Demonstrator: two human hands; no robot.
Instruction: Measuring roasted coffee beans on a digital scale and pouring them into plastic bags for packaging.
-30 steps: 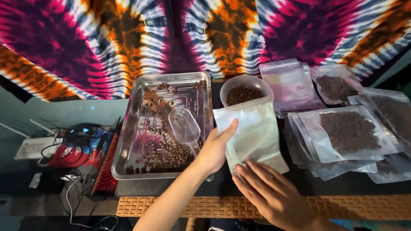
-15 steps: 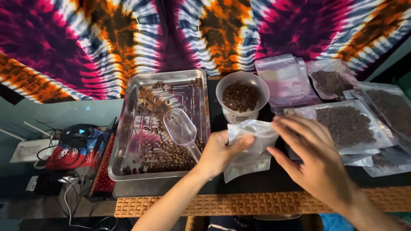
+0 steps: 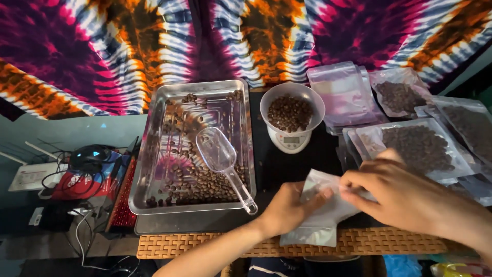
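- Head view: a clear empty pouch (image 3: 320,215) lies at the near edge of the table, just right of the metal tray (image 3: 154,154) and touching the woven mat (image 3: 205,245) along the front edge.
- The left hand (image 3: 289,208) has its fingers curled onto the pouch's left side, thumb on top, pinching the film between thumb and fingers.
- The right hand (image 3: 394,192) comes in from the right, fingers bent and close together, their tips pinching the pouch's upper edge; both hands meet at that edge, touching or nearly so.
- The pouch's long axis runs from its bottom at the near left, on the mat, up toward its mouth at the far right. The mouth points away from the tray, toward the filled bean pouches (image 3: 417,149).
- The left hand lies nearer the tray and the pouch's body; the right is nearer the mouth.
- In the tray, a clear plastic scoop (image 3: 220,159) rests on loose coffee beans (image 3: 205,184), handle pointing toward the pouch.
- Right of the tray's far end, a bowl of beans (image 3: 291,110) sits on a small white scale (image 3: 291,141).
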